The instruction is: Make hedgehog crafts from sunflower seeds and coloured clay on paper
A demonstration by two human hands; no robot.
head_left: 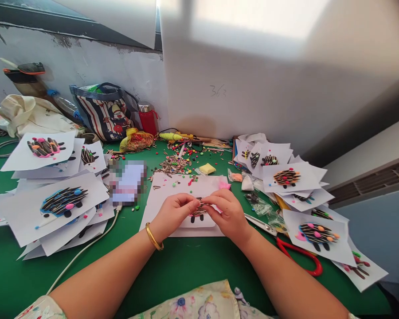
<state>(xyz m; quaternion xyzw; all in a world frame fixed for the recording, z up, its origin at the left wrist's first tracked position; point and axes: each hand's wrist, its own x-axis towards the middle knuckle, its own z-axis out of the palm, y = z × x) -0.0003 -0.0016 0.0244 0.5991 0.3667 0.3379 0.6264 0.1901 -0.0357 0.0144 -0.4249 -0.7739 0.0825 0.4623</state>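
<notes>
Both hands meet over a small hedgehog picture (197,218) made of dark striped seeds and clay, lying on white paper (155,204). My left hand (177,213), with a gold bangle at its wrist, is closed, thumb against forefinger. Opposite it, my right hand (228,216) is also closed in a pinch, its fingertips almost touching the left ones. Whatever lies between the fingertips is too small to make out. The hands hide most of the picture; black feet show below them. A pink lump of clay (224,184) lies just behind my right hand.
Finished seed pictures are stacked at left (63,204) and right (319,232). Loose sunflower seeds (173,164) and coloured balls scatter behind the paper. Red-handled scissors (299,257) lie by my right forearm. A blurred phone (129,181) with a white cable (96,237) is at left.
</notes>
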